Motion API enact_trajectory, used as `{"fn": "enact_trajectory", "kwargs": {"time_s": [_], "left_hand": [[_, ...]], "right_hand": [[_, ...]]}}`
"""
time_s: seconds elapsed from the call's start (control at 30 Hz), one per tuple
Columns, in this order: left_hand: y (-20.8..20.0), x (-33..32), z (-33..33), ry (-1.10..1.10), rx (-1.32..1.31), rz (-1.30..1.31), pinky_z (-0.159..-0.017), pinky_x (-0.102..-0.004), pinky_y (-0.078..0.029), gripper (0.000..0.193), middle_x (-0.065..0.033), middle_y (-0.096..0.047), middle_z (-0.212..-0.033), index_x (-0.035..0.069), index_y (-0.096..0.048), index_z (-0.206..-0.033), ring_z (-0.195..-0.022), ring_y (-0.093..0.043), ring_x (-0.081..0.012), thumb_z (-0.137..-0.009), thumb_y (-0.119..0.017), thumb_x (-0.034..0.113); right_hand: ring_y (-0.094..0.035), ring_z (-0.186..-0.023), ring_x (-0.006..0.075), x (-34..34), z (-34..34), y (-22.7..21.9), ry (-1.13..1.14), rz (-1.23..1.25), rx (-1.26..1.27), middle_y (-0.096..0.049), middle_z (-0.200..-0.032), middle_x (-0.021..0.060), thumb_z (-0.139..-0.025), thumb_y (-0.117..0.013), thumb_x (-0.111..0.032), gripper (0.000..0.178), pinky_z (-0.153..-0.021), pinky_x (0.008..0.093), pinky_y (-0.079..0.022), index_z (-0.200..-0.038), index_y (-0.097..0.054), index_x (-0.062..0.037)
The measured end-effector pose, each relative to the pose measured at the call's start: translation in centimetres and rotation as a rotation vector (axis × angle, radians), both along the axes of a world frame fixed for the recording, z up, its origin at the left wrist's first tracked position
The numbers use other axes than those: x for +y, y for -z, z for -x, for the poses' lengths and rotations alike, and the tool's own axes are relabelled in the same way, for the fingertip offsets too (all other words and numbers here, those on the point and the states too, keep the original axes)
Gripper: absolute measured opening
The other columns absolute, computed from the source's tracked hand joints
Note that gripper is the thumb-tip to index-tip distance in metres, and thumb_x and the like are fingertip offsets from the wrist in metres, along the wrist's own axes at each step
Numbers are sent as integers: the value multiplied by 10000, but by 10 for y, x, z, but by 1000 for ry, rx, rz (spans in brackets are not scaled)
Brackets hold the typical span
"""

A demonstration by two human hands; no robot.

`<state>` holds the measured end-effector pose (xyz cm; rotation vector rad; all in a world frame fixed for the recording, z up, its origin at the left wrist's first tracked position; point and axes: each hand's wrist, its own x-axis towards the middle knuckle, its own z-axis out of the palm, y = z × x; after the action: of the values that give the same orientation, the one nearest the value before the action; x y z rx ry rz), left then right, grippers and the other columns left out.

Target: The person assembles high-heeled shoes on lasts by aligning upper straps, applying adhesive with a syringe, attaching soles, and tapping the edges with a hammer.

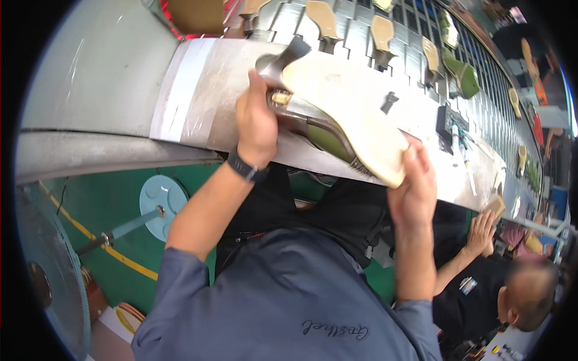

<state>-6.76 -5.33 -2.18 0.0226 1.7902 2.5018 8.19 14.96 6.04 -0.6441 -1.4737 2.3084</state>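
A high-heeled shoe (349,105) with a pale beige sole is turned sole-up above the bench edge. Part of its olive-green upper (325,139) with dark brown trim shows below the sole. My left hand (257,123) is closed round the heel end, beside the dark heel (293,55). At the toe end my right hand (415,177) grips the sole's edge, thumb and fingers pressed against it. The shoe tilts down from left to right between the two hands. A small dark piece (390,102) lies on the bench just beyond the sole.
Beyond the bench (198,120) runs a slatted metal conveyor (349,51) carrying several shoes with beige soles. A black box (448,123) stands to the right, near thin tools. A co-worker's hand (478,233) holds another sole. A fan (57,259) and blue round stool (164,207) stand left.
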Motion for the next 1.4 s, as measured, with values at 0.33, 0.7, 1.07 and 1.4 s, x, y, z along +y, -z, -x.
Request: {"fn": "enact_trajectory", "kwargs": {"time_s": [0.33, 0.7, 1.07, 1.4], "left_hand": [[-33, 6, 54, 660, 605, 261, -864, -313, -532, 654, -88, -739, -957, -43, -713, -1026, -923, -672, -164, -1132, -421, 533], [-28, 5, 39, 447, 429, 237, -899, -319, -532, 964, -126, -730, -1013, -45, -751, -1039, -959, -676, -194, -1088, -135, 695], [-29, 5, 44, 478, 594, 382, -881, -358, -530, 1110, -162, -736, -984, -39, -775, -983, -938, -685, -247, -1033, -19, 772], [-21, 4, 53, 506, 632, 290, -877, -353, -524, 893, -173, -745, -1012, -47, -771, -1005, -941, -686, -244, -1098, -228, 655]], "right_hand": [[-592, -684, 127, -19, 60, -13, -427, -1018, 154, -655, -839, 36, -792, -871, -45, 655, -605, 288, -489, -1393, -609, -46], [-673, -636, 219, -20, 61, -20, -221, -1528, 600, -711, -811, 119, -715, -893, 34, 392, -546, 308, -525, -1071, -731, 45], [-651, -626, 210, -35, 89, 22, -133, -1487, 714, -671, -808, 113, -671, -782, 80, 399, -533, 320, -528, -1064, -717, 99], [-627, -607, 206, -35, 98, 19, -149, -1543, 702, -645, -780, 90, -720, -765, 26, 335, -532, 327, -520, -1046, -712, 80]]}}
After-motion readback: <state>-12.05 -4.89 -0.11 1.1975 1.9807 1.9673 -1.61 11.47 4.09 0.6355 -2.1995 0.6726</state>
